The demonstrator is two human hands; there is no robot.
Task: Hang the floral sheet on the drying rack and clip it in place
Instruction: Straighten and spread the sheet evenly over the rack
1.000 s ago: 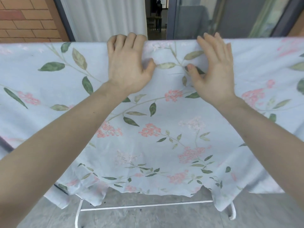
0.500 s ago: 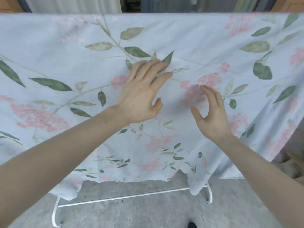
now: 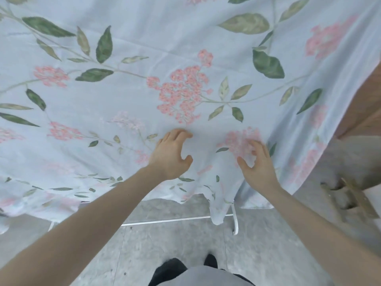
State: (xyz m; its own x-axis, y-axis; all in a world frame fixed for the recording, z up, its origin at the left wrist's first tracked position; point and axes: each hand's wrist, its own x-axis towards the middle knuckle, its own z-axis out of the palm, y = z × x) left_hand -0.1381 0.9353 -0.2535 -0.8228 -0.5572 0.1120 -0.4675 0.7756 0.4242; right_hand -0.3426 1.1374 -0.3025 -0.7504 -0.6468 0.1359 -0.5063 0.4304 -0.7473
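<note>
Head camera: one pale blue cotton sheet printed with pink flower clusters and green leaves (image 3: 185, 58) hangs as a broad curtain across nearly the whole view, its lower hem uneven and scalloped, with one narrow corner drooping lowest, right of centre. The cloth shows faint creases running across its upper part. Below the sheet's hem, parts of one white metal drying rack (image 3: 165, 220) show: a horizontal tube and, at its right end, an upright curved leg, both standing on the grey stone-look floor (image 3: 175, 250).

Two bare hands reach to the sheet's lower part. The left hand (image 3: 172, 154) lies against the cloth just left of the drooping corner, fingers bent at the knuckles with tips touching the fabric and thumb spread apart; nothing is gripped. The right hand (image 3: 255, 164) is beside it to the right, over a pink flower cluster, fingers loosely curved and thumb apart; whether it touches the cloth cannot be told.

Right of the sheet's edge stand a brown wall (image 3: 362, 112) and a blurred wooden object (image 3: 350, 197). No clip count can be given.
</note>
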